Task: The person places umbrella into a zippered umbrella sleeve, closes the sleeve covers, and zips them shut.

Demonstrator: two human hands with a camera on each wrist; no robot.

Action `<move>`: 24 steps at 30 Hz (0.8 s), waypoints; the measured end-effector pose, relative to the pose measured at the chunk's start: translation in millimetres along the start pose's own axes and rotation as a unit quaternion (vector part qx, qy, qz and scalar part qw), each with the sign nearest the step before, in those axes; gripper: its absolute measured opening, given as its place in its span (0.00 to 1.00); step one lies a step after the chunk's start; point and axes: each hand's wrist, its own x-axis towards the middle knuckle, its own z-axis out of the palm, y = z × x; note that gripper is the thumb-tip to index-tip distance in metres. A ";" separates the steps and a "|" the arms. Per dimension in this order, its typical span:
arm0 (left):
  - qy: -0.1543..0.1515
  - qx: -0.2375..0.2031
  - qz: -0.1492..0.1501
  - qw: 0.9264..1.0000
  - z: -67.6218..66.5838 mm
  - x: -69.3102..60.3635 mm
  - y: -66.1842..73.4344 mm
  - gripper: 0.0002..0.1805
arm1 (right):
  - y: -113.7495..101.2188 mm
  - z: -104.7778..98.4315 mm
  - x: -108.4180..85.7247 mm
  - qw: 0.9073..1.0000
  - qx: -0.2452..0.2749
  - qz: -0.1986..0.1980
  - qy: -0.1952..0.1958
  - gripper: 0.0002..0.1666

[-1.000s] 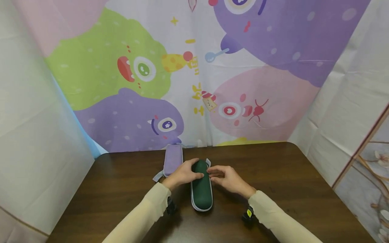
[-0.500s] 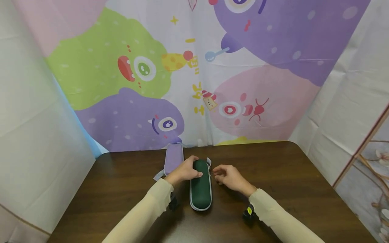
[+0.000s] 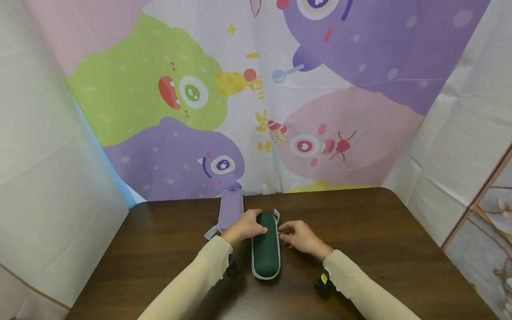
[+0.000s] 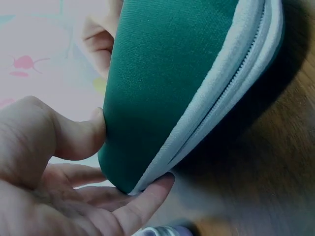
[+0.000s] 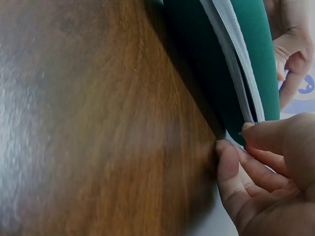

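Observation:
A dark green oblong case [image 3: 266, 255] with a pale grey zipper edge lies lengthwise on the table. My left hand [image 3: 245, 226] grips its far left end, thumb on the top and fingers around the end; the left wrist view shows this hand [image 4: 64, 182] on the green case [image 4: 152, 73]. At the far right side, my right hand [image 3: 301, 237] pinches at the zipper edge with thumb and fingertips. In the right wrist view a dark gap shows in the zipper [image 5: 243, 81] beside the right hand [image 5: 275, 172]; the zipper pull is hidden.
A light purple case [image 3: 230, 209] with a grey strap [image 3: 211, 232] lies behind and left of the left hand. A grey loop [image 3: 276, 215] sticks out at the green case's far end. The brown table [image 3: 360, 222] ends at a cartoon-printed curtain [image 3: 252, 169].
My right hand drew back a little from the green case's side, then came in again to its zipper edge. My left hand has kept its grip on the far end.

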 end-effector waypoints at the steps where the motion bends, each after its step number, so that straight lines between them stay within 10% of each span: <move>1: -0.001 0.001 -0.002 1.000 0.1 0.0 0.5 0.40 | -0.1 0.9 0.0 1.000 0.000 0.001 0.001 0.13; 15: -0.010 -0.037 -0.017 0.999 0.5 -0.9 -0.5 0.42 | -2.1 5.9 4.0 0.999 0.013 0.027 0.026 0.08; 24: -0.030 0.041 0.032 0.998 -5.8 -2.8 7.4 0.37 | -4.2 4.9 5.1 0.999 -0.039 0.008 0.034 0.05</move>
